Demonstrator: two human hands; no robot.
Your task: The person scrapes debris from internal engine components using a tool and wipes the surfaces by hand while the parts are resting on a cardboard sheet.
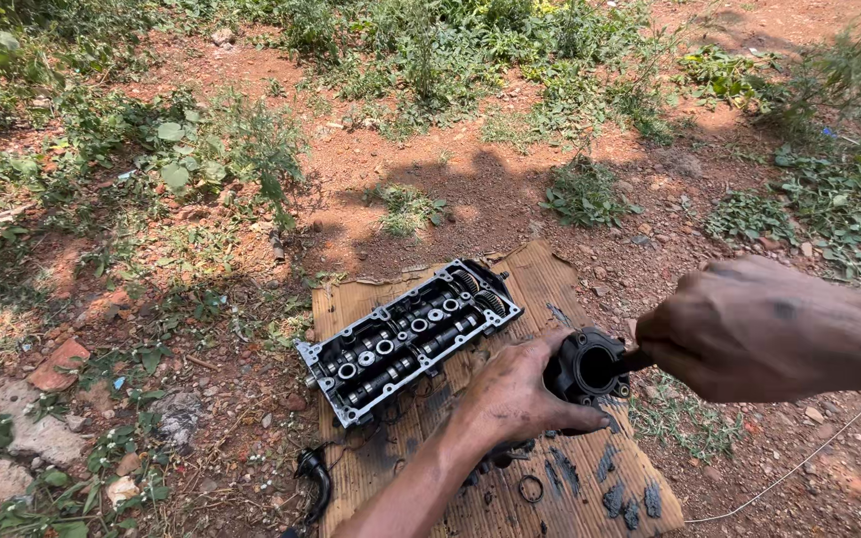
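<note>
Our left hand (512,394) curls its fingers (540,351) around the near side of a black round metal part (586,370), the thumb and knuckles wrapped close so the part is clamped against the palm. The part has a wide round opening facing up and toward the right. Our right hand (749,324) is closed in a fist around a dark tool (638,360), whose tip reaches into or against the rim of that opening; we cannot tell what kind of tool it is, since only a short dark stub shows beyond the fist. Both hands are smeared with grease.

The part is held just above the right half of a sheet of cardboard (530,274) laid on the ground. The cardboard under the hands is stained dark with oil, and several small dark scraps (618,495) lie on its near right corner, with a thin ring (530,488) beside them. On the left half of the cardboard rests an engine cylinder head (406,339), lying slantwise, its shafts, round holes and gear wheels facing up. A black curved hose piece (317,480) lies in the dirt just off the cardboard's near left edge. A thin wire (799,463) trails across the red soil on the right. Weeds (580,194) and a broken brick (57,364) are scattered around.
</note>
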